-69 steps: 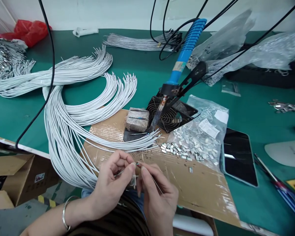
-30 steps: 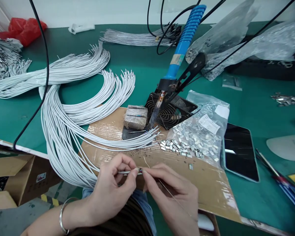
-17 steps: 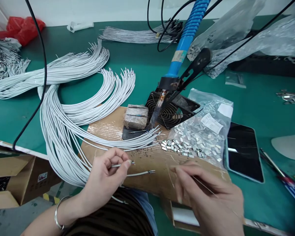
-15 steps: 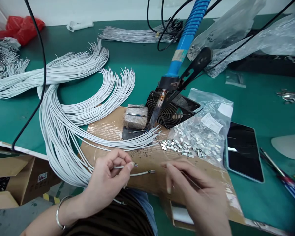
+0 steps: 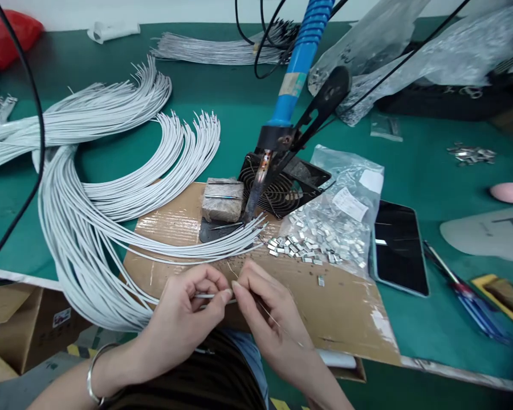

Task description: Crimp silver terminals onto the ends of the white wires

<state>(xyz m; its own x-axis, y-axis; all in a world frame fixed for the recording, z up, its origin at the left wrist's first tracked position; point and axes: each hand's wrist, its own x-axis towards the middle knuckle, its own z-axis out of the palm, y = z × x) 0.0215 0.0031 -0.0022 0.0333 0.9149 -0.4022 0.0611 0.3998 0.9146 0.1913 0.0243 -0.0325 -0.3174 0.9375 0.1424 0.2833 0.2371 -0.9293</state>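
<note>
While the left hand (image 5: 182, 322) pinches a white wire (image 5: 211, 295), the right hand (image 5: 267, 310), also nearly closed, pinches a thin strand (image 5: 277, 332) just beside it; a loose grip could let either slip.

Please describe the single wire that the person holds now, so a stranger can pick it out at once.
On the green workbench, find the cardboard sheet in front of the blue-handled soldering iron. Over its near part, the person's left hand pinches one white wire. Unlike the wires in the big fanned bundle, it lies apart, its end reaching toward the right hand.
</note>
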